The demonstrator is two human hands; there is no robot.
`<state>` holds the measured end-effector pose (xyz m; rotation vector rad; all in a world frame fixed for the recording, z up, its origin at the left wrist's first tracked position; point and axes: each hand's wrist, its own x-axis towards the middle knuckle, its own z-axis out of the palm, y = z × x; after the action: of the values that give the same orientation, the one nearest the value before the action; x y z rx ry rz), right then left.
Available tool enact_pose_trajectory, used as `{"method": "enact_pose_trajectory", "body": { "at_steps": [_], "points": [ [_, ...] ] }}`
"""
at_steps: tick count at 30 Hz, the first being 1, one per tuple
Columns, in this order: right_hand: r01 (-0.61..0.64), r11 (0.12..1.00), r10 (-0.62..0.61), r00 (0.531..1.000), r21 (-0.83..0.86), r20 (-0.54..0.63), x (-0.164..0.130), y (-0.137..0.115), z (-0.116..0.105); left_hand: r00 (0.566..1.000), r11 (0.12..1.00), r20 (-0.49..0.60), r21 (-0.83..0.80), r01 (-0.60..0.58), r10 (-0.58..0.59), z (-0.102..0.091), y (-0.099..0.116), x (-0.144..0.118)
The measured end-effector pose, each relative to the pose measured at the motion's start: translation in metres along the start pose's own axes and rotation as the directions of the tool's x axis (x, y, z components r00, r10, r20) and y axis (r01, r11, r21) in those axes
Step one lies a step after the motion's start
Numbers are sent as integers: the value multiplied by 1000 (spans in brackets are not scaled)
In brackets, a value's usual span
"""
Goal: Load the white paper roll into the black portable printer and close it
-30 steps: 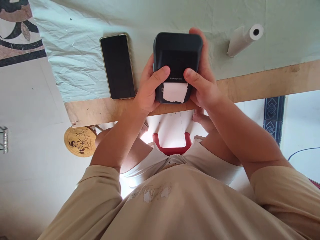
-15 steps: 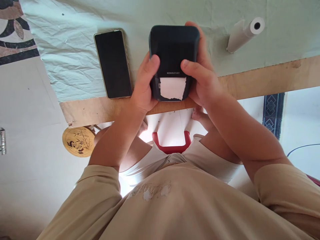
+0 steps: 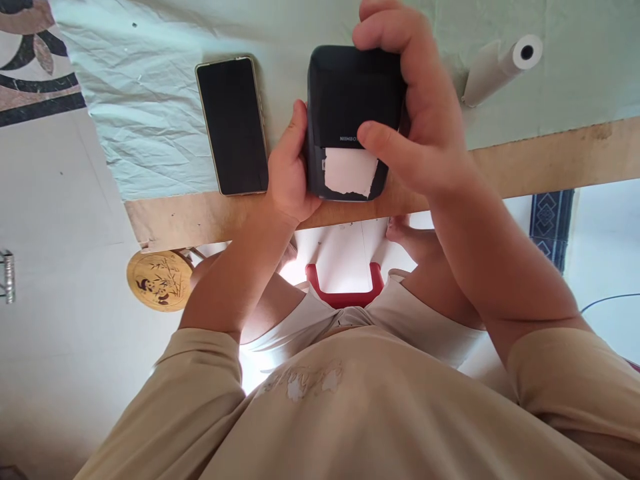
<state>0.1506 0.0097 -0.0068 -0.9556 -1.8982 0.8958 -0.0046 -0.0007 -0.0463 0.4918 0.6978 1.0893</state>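
Note:
Between my two hands is a black label printer point(image 3: 357, 93) with small NIIMBOT lettering. A torn-edged piece of white paper point(image 3: 350, 172) shows at its near end. My left hand point(image 3: 290, 170) grips the printer's left side and lower corner, its thumb along the edge and its other fingers hidden beneath. My right hand point(image 3: 425, 107) closes round the right side, with the thumb on the front by the lettering and fingers bent over the far right corner. Left of the printer, a smartphone point(image 3: 233, 127) with a dark screen lies on the pale green cloth point(image 3: 155, 100).
A white paper roll point(image 3: 493, 73) lies on the cloth to the right. The wooden table edge point(image 3: 550, 148) runs across in front of me. Below it are a round wooden stool point(image 3: 160, 280) with a panda picture and a red seat edge point(image 3: 345, 299) between my legs.
My right hand has shifted up, and its fingers now curl over the printer's far right corner. The printer sits slightly further right in view; my left thumb has slid off its front to the side.

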Motion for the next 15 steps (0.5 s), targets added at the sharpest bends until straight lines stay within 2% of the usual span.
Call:
{"method": "enact_pose_trajectory", "body": {
  "at_steps": [4,6,11,13,15],
  "points": [
    [66,990,-56,995,-122,78,-3,-8,-1,999,998,-11,-54,-35,34,-7,-1,2],
    [52,988,-40,996,-149,85,-3,-8,-1,998,996,-44,-65,-56,53,-10,-2,2],
    [45,997,-44,999,-56,31,-1,-6,-4,997,999,-62,-9,-41,40,-4,2,2],
    [54,993,-56,998,-104,-17,-1,-9,-8,999,999,-30,-3,-42,42,2,5,0],
    [16,974,-41,993,-224,-107,0,-14,-13,999,1000,34,11,-16,16,8,9,-2]
  ]
}}
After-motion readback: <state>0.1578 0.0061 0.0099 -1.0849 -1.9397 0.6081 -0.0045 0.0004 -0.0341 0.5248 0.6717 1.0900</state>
